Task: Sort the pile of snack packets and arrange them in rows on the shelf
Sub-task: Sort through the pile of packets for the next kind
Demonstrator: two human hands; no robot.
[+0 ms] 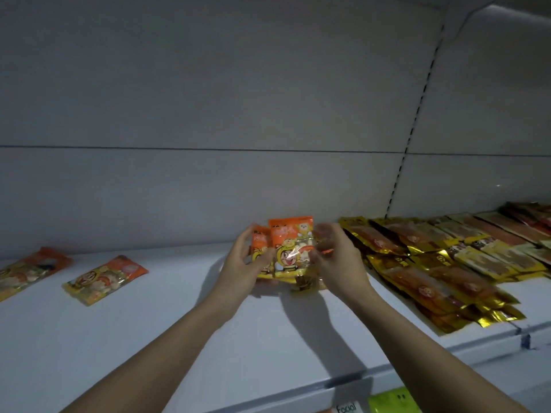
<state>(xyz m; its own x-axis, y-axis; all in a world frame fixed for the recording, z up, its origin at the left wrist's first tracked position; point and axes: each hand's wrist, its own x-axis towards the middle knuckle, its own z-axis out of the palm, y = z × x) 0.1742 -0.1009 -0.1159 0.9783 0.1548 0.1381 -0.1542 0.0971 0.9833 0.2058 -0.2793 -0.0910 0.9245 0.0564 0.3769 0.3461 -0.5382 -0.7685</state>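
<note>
Both hands hold a small bunch of orange and yellow bee-cartoon snack packets (290, 248) upright on the white shelf (149, 332), near its back wall. My left hand (244, 263) grips the bunch from the left side, thumb in front. My right hand (337, 257) holds its right edge, fingers curled round it. Two more packets of the same kind lie flat to the left: one (104, 278) in the middle left, another (29, 272) at the frame's left edge.
Gold and orange long packets (441, 263) lie in overlapping rows on the right part of the shelf, reaching its front edge. A slotted upright (417, 114) divides the back wall. Below the shelf lip are a green item (390, 400) and a label reading "Facial" (346, 408).
</note>
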